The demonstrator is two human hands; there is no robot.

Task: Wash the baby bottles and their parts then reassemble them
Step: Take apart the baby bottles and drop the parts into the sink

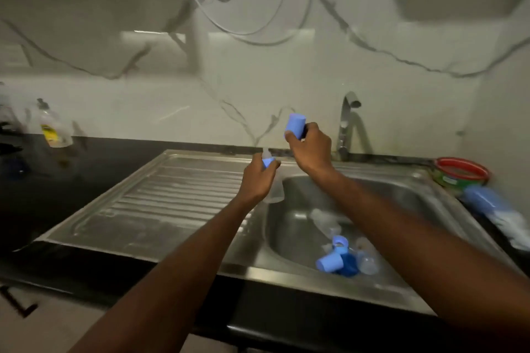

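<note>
The left hand [259,178] grips a clear baby bottle [272,189] round its neck, long axis roughly upright, teat and blue collar at the top, held over the near-left rim of the sink [415,178]. The right hand [311,149] pinches a blue cap [295,123], raised just above and to the right of the bottle's top, apart from it. The cap's open end seems to face down towards the hand, so the next move likely turns on that small gap. More bottle parts [339,256] lie in the basin, below the right forearm.
</note>
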